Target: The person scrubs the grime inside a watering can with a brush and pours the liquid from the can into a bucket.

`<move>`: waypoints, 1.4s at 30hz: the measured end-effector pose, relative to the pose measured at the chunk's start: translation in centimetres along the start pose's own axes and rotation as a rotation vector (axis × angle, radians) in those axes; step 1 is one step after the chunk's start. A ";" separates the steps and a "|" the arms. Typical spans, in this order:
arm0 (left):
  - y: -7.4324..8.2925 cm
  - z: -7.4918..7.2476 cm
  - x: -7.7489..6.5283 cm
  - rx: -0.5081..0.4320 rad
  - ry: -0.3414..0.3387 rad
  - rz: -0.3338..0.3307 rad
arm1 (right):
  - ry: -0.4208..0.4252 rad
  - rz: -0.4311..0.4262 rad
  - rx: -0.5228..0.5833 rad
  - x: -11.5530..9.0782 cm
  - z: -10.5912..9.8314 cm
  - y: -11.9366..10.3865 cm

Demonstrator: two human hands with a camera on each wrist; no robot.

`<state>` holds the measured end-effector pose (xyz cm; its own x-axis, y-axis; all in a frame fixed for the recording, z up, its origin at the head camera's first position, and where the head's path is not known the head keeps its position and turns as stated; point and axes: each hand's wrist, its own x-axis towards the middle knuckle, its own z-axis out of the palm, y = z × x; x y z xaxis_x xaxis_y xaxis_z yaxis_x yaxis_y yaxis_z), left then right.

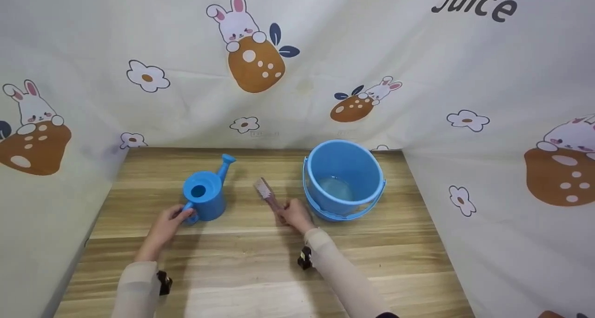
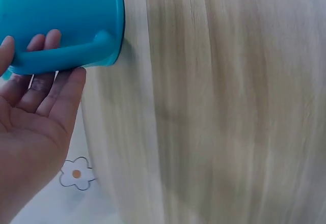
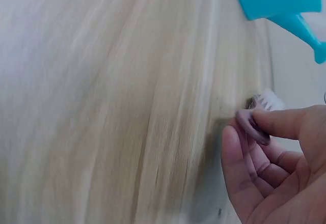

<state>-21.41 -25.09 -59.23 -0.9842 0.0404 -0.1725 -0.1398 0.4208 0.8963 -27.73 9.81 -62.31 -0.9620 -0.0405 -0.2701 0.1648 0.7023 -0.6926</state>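
Note:
The blue watering can [image 1: 211, 206] stands upright on the left of the wooden table, its spout pointing to the back right. My left hand [image 1: 162, 227] grips its handle [image 2: 61, 56]; in the left wrist view several fingers pass through the handle loop. My right hand [image 1: 296, 215] holds a brush [image 1: 265, 188] by its brownish-pink handle, bristle end toward the back left. In the right wrist view, thumb and fingers pinch the handle end [image 3: 250, 127], with pale bristles behind. Just right of that hand stands a blue bucket [image 1: 344, 164], its carrying handle lowered toward the front.
Cloth printed with rabbits and flowers [image 1: 186, 99] walls the back and both sides of the wooden table [image 1: 241, 271]. A paler patch [image 1: 335, 187] shows at the bucket's bottom; I cannot tell whether it is water. Small black devices [image 1: 304, 257] sit at both wrists.

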 end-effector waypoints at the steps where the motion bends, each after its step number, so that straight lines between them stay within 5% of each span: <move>1: -0.1 0.1 0.0 -0.026 -0.008 -0.007 | -0.010 0.016 0.089 0.0 0.0 0.1; 5: -0.4 0.5 0.3 -0.132 -0.060 -0.028 | -0.063 0.081 0.425 -0.2 -0.1 0.3; 8: -0.5 0.9 0.5 -0.191 -0.078 -0.032 | -0.092 0.098 0.562 -0.6 -0.4 0.3; 19: 0.3 2.5 0.8 -0.322 -0.003 -0.041 | -0.147 0.050 0.745 -2.0 -1.9 0.3; 34: 1.6 4.0 1.2 -0.058 0.075 0.041 | -0.215 -0.090 0.948 -5.7 -4.0 -0.2; 42: 2.5 5.5 1.5 0.113 0.061 0.111 | -0.170 -0.184 0.875 -6.9 -4.4 -0.9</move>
<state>-22.61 -19.01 -59.45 -0.9981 0.0385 -0.0473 -0.0206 0.5159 0.8564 -22.21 12.58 -56.84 -0.9557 -0.2521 -0.1521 0.1851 -0.1129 -0.9762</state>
